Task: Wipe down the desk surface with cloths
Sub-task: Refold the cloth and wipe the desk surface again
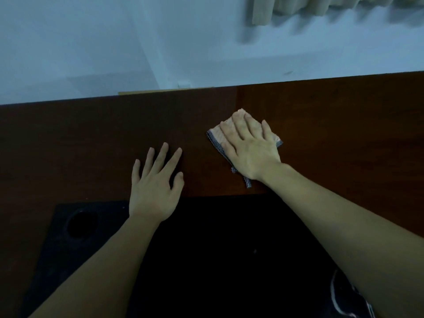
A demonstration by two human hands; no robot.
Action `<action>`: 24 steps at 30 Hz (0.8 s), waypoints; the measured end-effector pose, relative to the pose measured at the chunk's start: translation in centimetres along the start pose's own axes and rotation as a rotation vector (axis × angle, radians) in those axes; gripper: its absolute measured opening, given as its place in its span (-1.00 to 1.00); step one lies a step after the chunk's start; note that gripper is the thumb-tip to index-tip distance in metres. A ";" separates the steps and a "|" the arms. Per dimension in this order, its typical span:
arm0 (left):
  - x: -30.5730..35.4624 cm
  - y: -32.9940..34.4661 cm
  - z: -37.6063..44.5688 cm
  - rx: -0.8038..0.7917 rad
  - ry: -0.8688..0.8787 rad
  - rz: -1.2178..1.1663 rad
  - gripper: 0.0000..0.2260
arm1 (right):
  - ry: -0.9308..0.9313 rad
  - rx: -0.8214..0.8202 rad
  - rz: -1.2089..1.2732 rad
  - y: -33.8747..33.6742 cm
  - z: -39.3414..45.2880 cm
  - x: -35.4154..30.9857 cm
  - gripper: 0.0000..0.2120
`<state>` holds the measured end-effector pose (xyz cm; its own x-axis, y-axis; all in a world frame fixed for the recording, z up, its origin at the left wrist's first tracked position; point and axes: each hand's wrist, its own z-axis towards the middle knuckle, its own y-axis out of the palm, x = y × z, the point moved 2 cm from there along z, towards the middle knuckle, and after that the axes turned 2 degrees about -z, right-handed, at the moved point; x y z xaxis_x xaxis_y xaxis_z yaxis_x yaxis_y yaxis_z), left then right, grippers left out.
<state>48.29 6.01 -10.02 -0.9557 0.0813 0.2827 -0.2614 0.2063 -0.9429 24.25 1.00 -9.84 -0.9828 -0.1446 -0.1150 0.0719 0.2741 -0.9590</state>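
Cloth (241,136), folded, peach with a blue dotted edge, flat on the desk (91,138) under my right hand (250,149), fingers straight and close together pressing it, my left hand (156,187) beside it with fingers spread, dark reddish wood, dim pale wall (91,42) behind, perhaps a curtain (298,10) top right.

- No readable text, label, brand, number or sign shows anywhere in the view: not on the desk (91,138), cloth (216,143) or wall.

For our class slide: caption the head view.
Right hand presses a cloth flat on the brown desk; left hand rests open beside it.
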 end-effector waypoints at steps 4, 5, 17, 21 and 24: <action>0.0 -0.1 0.1 -0.040 -0.016 0.015 -0.49 | -0.055 -0.031 -0.042 1.3 -3.8 -1.7 -0.37; 0.1 -0.1 0.2 -0.047 -0.023 0.018 -0.49 | -0.091 -0.010 -0.050 1.9 -5.3 -2.3 -0.35; 0.1 0.1 0.0 -0.014 0.004 0.016 -0.49 | -0.073 0.051 0.000 1.9 -5.2 -0.8 -0.40; -0.1 0.0 0.1 -0.025 0.014 0.009 -0.49 | 0.092 0.040 -0.012 0.3 -0.1 0.8 -0.45; 0.1 0.0 -0.1 -0.007 0.018 0.010 -0.49 | 0.125 0.027 0.000 0.4 0.1 0.4 -0.44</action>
<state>48.23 6.14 -9.93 -0.9558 0.1012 0.2760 -0.2504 0.2117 -0.9447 23.95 0.92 -10.27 -0.9962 -0.0247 -0.0833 0.0746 0.2484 -0.9658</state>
